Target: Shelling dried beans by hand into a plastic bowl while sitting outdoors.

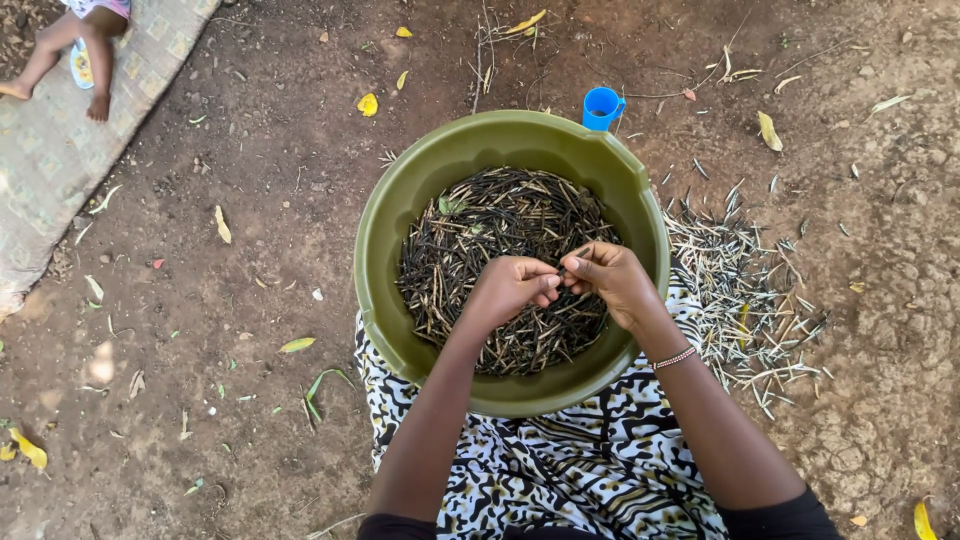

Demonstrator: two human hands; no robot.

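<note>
A large olive-green plastic basin rests on my lap, filled with several thin dark dried pods. Over the basin's middle, my left hand and my right hand meet, fingertips pinched together on one dark pod held between them. A beaded bracelet circles my right wrist.
A heap of pale empty pod shells lies on the dirt right of the basin. A small blue cup stands behind the basin. A woven mat at top left carries another person's bare legs. Black-and-white patterned cloth covers my lap.
</note>
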